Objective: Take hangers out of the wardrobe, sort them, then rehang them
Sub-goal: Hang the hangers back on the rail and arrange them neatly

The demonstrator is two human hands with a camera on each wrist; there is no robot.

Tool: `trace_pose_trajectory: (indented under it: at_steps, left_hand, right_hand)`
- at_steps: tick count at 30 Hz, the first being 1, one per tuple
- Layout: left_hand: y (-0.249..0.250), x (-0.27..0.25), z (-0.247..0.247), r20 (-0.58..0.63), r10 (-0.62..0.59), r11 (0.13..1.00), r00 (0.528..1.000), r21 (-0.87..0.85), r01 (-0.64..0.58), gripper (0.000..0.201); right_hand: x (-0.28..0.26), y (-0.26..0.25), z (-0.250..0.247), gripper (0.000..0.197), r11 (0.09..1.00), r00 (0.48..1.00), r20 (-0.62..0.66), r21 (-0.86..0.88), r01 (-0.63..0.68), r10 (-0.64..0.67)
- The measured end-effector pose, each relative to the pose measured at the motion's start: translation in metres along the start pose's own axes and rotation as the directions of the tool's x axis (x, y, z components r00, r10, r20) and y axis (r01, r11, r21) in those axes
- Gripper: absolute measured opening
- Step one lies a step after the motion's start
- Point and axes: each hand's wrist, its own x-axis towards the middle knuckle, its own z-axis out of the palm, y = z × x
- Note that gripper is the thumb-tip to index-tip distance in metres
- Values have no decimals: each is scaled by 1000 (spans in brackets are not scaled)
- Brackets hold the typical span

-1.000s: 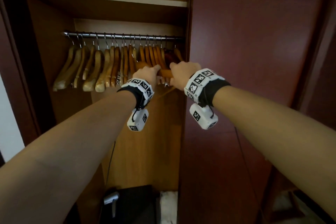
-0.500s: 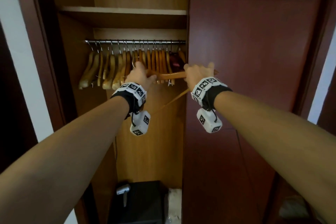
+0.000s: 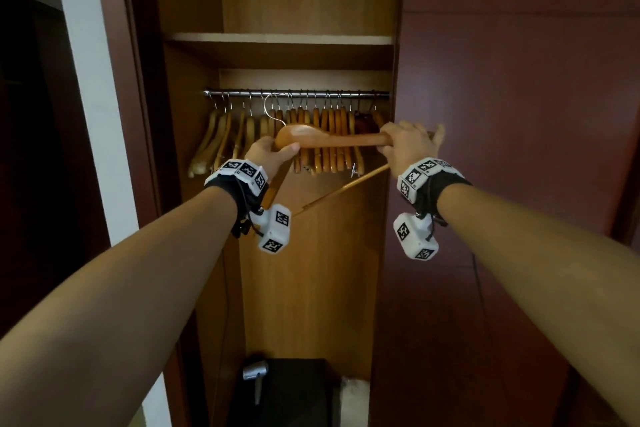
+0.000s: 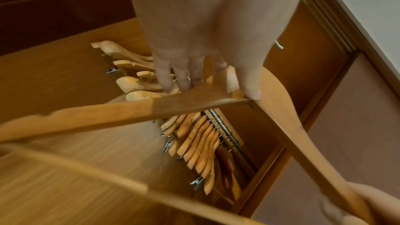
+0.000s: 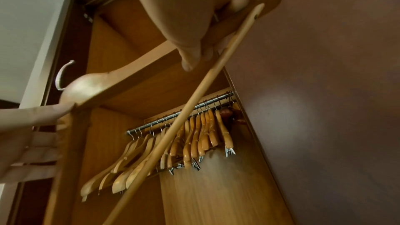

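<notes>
A wooden hanger (image 3: 332, 139) with a metal hook (image 3: 273, 107) is off the rail, held level in front of the open wardrobe. My left hand (image 3: 273, 154) grips it near the neck, thumb on top. My right hand (image 3: 408, 144) grips its right arm; the thin crossbar (image 3: 341, 189) slants down between my wrists. In the left wrist view my fingers (image 4: 184, 74) curl round the hanger (image 4: 151, 109). In the right wrist view my fingers (image 5: 190, 52) wrap the hanger's arm (image 5: 138, 76). Several wooden hangers (image 3: 325, 139) hang on the metal rail (image 3: 298, 93).
A shelf (image 3: 280, 39) spans the wardrobe above the rail. The dark red sliding door (image 3: 512, 149) stands right of the opening. A black safe (image 3: 294, 392) sits on the wardrobe floor. A white wall strip (image 3: 86, 80) runs at the left.
Both hands have drawn the hanger back out of the wardrobe and apart; its hook has come off the rail and now points up. My view has backed away from the wardrobe.
</notes>
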Motion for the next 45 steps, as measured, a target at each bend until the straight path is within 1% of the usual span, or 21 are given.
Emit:
trace_pose_trajectory:
  at_steps: [3, 5, 7, 9, 13, 16, 18, 20, 22, 23, 25, 26, 28, 29, 30, 32, 34, 36, 38, 40, 45]
  left_hand:
    - [-3, 6, -8, 95, 42, 982, 995, -186, -24, 47]
    - [-2, 11, -12, 111, 77, 962, 991, -270, -45, 43]
    - [-2, 15, -15, 112, 114, 934, 987, -351, -68, 32]
    - [-5, 19, -20, 119, 125, 919, 985, -387, -70, 24]
    - [-12, 27, -29, 108, 98, 898, 989, -438, -41, 18]
    - [-18, 35, -34, 77, 98, 877, 992, -478, -50, 12]
    - [-21, 42, -36, 46, 94, 854, 995, -517, -57, 9]
    - [-22, 48, -37, 8, 76, 825, 997, -563, -59, 4]
    - [-20, 55, -37, -19, 47, 782, 999, -621, -48, 2]
    - [-19, 59, -36, -22, 28, 761, 999, -648, -36, 4]
    - [-14, 64, -35, -18, -1, 705, 1000, -709, -12, 3]
    - [-12, 66, -35, -16, -10, 679, 1000, -734, -5, 3]
    - [-10, 71, -34, -3, -30, 657, 1000, -753, 18, 14]
    - [-10, 74, -35, 10, -39, 650, 999, -759, 33, 19]
    - [-9, 75, -36, 27, -44, 642, 999, -765, 50, 22]
    - [-10, 79, -38, 63, -52, 628, 997, -774, 81, 23]
    - [-15, 83, -41, 86, -21, 651, 996, -755, 79, 23]
    - [-19, 85, -42, 102, 51, 734, 994, -678, 32, 27]
    - [-23, 87, -42, 137, 111, 818, 984, -575, -12, 26]
    - [-25, 89, -41, 151, 121, 860, 981, -510, -28, 21]
    - [-31, 99, -40, 136, 100, 909, 986, -415, -35, 10]
  right_hand:
    - [12, -5, 11, 18, 997, 997, -28, 33, -73, 74]
    - [21, -13, 20, 27, 992, 993, -12, 56, -115, 116]
    - [29, -24, 29, 34, 988, 991, -2, 78, -136, 136]
    - [35, -38, 38, 40, 985, 991, -9, 105, -135, 136]
    - [40, -67, 49, 45, 979, 992, -61, 177, -99, 111]
    - [42, -89, 51, 41, 971, 994, -62, 230, -71, 87]
    - [44, -104, 54, 32, 948, 999, 26, 314, -50, 44]
    - [42, -120, 58, 24, 902, 980, 189, 431, -30, -58]
    - [37, -139, 61, 25, 878, 927, 331, 479, -3, -178]
    - [35, -148, 63, 27, 877, 898, 386, 481, 2, -213]
    - [33, -166, 67, 31, 877, 849, 468, 480, -10, -246]
    - [33, -173, 70, 34, 875, 829, 497, 483, -21, -255]
    - [32, -182, 73, 48, 874, 814, 526, 484, -46, -248]
    - [32, -183, 73, 51, 869, 820, 524, 490, -67, -232]
    - [31, -183, 73, 49, 866, 832, 514, 493, -87, -209]
    - [32, -181, 77, 41, 867, 860, 485, 484, -117, -155]
    - [31, -181, 81, 32, 886, 898, 430, 448, -123, -93]
    - [31, -180, 86, 27, 901, 939, 343, 409, -145, -5]
    - [30, -177, 88, 25, 896, 955, 284, 397, -199, 87]
    - [29, -173, 88, 24, 874, 953, 257, 411, -259, 161]
    - [30, -165, 90, 26, 820, 924, 228, 430, -378, 306]
